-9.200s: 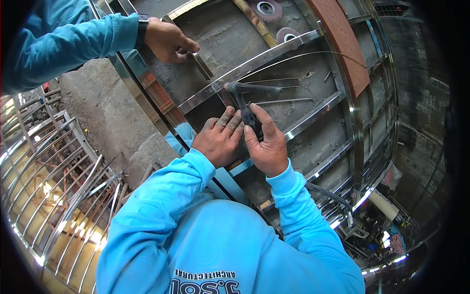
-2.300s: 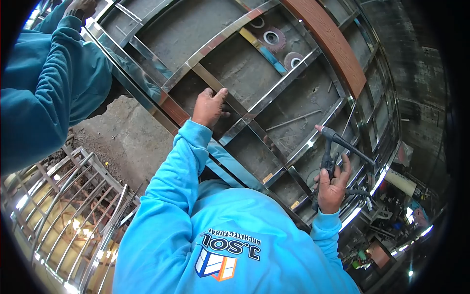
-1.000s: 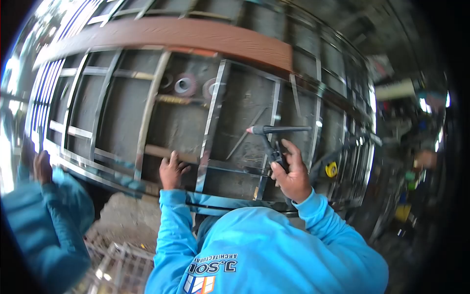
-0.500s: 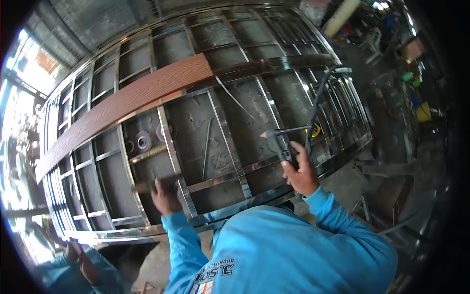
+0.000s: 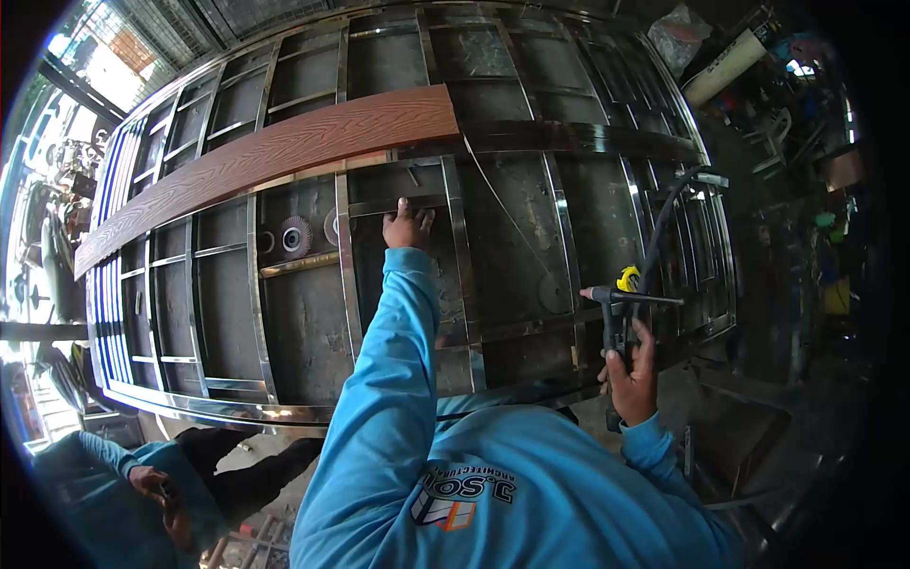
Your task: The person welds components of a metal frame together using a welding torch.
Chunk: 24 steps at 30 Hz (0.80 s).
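Note:
My left hand (image 5: 409,230) reaches out over the metal frame (image 5: 459,275), its fingers closed around a short metal bar (image 5: 372,207). The bar lies crosswise between two of the frame's slats. Close to my body, my right hand (image 5: 633,381) grips a welding torch (image 5: 611,302) with a long thin back cap pointing right. Its pinkish nozzle points left, and a black cable (image 5: 658,232) lies behind it. A wood-grained brown plank (image 5: 275,156) rests across the frame, beyond my left hand.
Grinding discs (image 5: 297,235) lie within the frame, left of my left arm. A yellow tape measure (image 5: 627,278) sits just beyond the torch. At lower left stands another person (image 5: 123,493) in a blue sleeve, hands together. A gas cylinder (image 5: 725,71) is at the back right.
My left hand has carried the short bar forward and right, and it now sits between two slats. My right hand has moved right and slightly nearer with the torch, which has turned.

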Tool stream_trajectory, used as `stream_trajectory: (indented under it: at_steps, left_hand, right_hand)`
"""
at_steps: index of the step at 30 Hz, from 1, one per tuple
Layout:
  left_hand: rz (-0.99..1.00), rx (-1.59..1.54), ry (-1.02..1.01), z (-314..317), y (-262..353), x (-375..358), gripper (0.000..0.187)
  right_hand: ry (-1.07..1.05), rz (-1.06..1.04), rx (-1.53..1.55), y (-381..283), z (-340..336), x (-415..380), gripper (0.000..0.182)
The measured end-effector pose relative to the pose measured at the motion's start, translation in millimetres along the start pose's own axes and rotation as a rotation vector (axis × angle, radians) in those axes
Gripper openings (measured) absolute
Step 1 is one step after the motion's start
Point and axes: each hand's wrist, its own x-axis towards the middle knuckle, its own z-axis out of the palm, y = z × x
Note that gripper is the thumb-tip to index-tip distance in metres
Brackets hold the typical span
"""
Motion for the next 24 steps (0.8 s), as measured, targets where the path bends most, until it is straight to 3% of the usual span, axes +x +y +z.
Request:
stream_trajectory:
  at_steps: [9, 17, 19, 20, 21, 23, 24]
  left_hand:
    - [0.000, -0.015, 0.070, 9, -3, -5, 0.037]
    - [-0.031, -0.005, 0.052, 9, -1, -5, 0.047]
    - [-0.067, -0.114, 0.138, 11, 2, -7, 0.053]
    - [-0.003, 0.030, 0.004, -20, -12, 17, 0.053]
    - [-0.012, 0.079, 0.138, -1, -2, 2, 0.046]
    - [-0.015, -0.032, 0.019, -21, -5, 13, 0.039]
    - [0.153, 0.139, 0.055, 18, 7, -29, 0.029]
  right_hand:
    - [-0.089, 0.054, 0.018, -13, 27, 27, 0.061]
    - [-0.118, 0.034, 0.019, -13, 33, 29, 0.062]
    - [-0.117, 0.036, 0.024, -13, 32, 25, 0.062]
    - [-0.108, 0.033, 0.029, -15, 31, 23, 0.063]
    - [-0.085, 0.028, 0.032, -16, 27, 21, 0.063]
    - [-0.071, -0.009, 0.064, -13, 17, 19, 0.063]
    - [-0.049, -0.032, 0.065, -10, 11, 17, 0.062]
